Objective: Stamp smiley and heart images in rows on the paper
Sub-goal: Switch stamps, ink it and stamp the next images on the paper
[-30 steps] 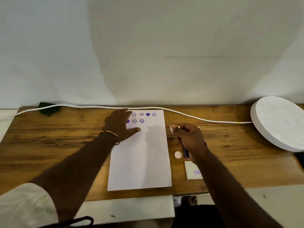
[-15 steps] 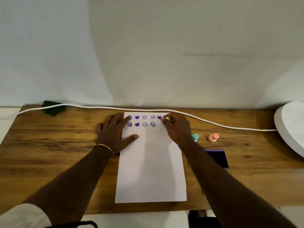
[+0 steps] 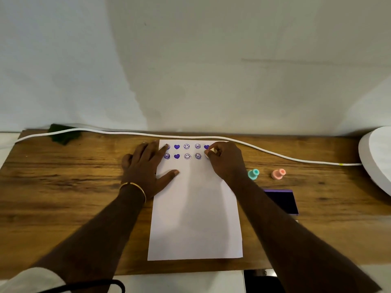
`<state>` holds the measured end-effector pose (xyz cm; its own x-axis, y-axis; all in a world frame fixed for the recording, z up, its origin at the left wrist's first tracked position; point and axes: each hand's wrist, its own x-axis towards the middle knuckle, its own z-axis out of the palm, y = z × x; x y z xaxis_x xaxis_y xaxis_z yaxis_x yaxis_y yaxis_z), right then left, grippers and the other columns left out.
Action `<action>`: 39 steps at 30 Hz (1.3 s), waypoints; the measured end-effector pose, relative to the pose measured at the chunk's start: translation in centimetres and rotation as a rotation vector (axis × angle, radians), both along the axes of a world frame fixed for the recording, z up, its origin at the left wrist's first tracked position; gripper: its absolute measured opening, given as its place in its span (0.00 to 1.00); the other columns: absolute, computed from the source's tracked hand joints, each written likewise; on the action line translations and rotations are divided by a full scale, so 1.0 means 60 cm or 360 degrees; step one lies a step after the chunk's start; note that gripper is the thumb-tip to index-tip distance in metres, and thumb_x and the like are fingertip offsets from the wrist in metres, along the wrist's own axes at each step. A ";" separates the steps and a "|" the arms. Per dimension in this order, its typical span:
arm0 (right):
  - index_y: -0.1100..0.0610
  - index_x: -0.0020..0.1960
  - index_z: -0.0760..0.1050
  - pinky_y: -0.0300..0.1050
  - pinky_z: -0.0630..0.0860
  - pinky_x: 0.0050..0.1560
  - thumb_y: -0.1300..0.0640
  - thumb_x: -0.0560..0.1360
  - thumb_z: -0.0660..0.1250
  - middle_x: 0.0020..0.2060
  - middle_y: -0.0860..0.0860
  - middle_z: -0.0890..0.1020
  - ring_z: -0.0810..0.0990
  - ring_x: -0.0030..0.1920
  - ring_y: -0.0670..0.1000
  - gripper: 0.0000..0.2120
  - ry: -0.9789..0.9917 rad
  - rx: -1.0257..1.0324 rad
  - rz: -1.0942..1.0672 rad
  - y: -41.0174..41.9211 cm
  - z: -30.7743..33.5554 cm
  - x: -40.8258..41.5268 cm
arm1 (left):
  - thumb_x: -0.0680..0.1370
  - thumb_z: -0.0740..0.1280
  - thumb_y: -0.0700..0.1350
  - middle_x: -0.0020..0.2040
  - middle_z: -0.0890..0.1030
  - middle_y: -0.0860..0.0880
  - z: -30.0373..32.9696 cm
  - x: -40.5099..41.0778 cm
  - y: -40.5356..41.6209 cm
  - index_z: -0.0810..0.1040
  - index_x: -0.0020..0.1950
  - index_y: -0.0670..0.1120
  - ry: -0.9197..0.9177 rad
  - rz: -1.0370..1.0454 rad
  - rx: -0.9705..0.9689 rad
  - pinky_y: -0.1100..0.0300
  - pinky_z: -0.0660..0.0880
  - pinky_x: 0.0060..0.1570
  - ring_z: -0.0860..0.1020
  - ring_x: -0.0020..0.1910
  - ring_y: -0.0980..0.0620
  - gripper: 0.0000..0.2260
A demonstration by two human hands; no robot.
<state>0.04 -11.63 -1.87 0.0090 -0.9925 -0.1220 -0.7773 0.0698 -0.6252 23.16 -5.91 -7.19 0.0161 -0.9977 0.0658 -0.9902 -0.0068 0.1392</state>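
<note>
Behind everything you have a pale, bare wall (image 3: 190,60), and under it the wooden table (image 3: 63,187) runs the full width of the view, its far edge against that wall. A large white round disc (image 3: 376,157) sits at the table's right edge, cut off by the frame, and a white cable (image 3: 264,150) snakes along the far edge from the left corner to the disc, passing a dark green lump (image 3: 63,136) near the far left corner. The white paper (image 3: 194,218) lies lengthwise in the middle of the table, reaching from close to the far edge almost to the near edge. Your left hand (image 3: 146,166) lies flat on the paper's far left corner, fingers spread, a gold bangle (image 3: 133,188) on the wrist. Your right hand (image 3: 226,163) is at the paper's far right corner, its fingertips pinching a small white stamp (image 3: 208,155) down on the second row, just after the fourth print. A dark purple ink pad (image 3: 281,200) lies right of the paper, and beyond it, toward the far edge, a teal stamp (image 3: 253,174) and a pink stamp (image 3: 278,174) lie well apart from each other. The stamped rows (image 3: 186,151) show smileys and hearts in purple. Compared with half a second ago, your hands hold the same spots; a second ago your right hand was off the paper near the ink pad, and fewer prints were in view.
</note>
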 end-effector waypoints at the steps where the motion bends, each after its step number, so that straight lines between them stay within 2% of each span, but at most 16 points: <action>1: 0.58 0.51 0.82 0.46 0.74 0.53 0.52 0.76 0.69 0.48 0.56 0.83 0.79 0.51 0.55 0.11 0.0013 0.0000 0.0011 0.000 0.001 0.000 | 0.70 0.49 0.75 0.76 0.62 0.53 0.000 0.000 0.000 0.61 0.75 0.60 -0.0005 0.0000 0.0003 0.44 0.59 0.63 0.58 0.74 0.47 0.36; 9: 0.59 0.51 0.82 0.47 0.74 0.55 0.52 0.76 0.69 0.49 0.56 0.83 0.79 0.52 0.55 0.10 0.0040 -0.0002 0.0048 0.002 0.010 0.002 | 0.71 0.50 0.75 0.76 0.63 0.52 -0.001 0.000 0.001 0.62 0.74 0.59 -0.0011 -0.0005 -0.0005 0.44 0.59 0.63 0.59 0.74 0.46 0.36; 23: 0.57 0.60 0.78 0.45 0.69 0.59 0.51 0.79 0.64 0.58 0.57 0.78 0.75 0.61 0.57 0.14 0.0309 -0.0028 0.0124 0.010 0.009 0.017 | 0.71 0.50 0.74 0.76 0.62 0.52 0.005 -0.001 0.002 0.61 0.75 0.59 -0.0003 -0.0011 -0.0009 0.44 0.59 0.63 0.58 0.74 0.46 0.36; 31: 0.55 0.64 0.76 0.45 0.71 0.57 0.52 0.79 0.63 0.59 0.56 0.76 0.74 0.61 0.56 0.15 0.0439 -0.0082 0.0112 0.017 -0.003 0.029 | 0.71 0.50 0.74 0.76 0.63 0.52 0.003 -0.002 0.001 0.62 0.74 0.59 0.0012 -0.0016 -0.0011 0.44 0.59 0.63 0.58 0.74 0.46 0.36; 39: 0.56 0.61 0.76 0.48 0.73 0.53 0.56 0.79 0.62 0.56 0.58 0.76 0.75 0.57 0.58 0.12 0.0598 -0.0146 0.0127 0.023 -0.007 0.043 | 0.70 0.50 0.75 0.76 0.62 0.51 0.002 -0.002 0.001 0.61 0.75 0.59 -0.0015 -0.0004 0.0016 0.43 0.59 0.64 0.58 0.74 0.46 0.36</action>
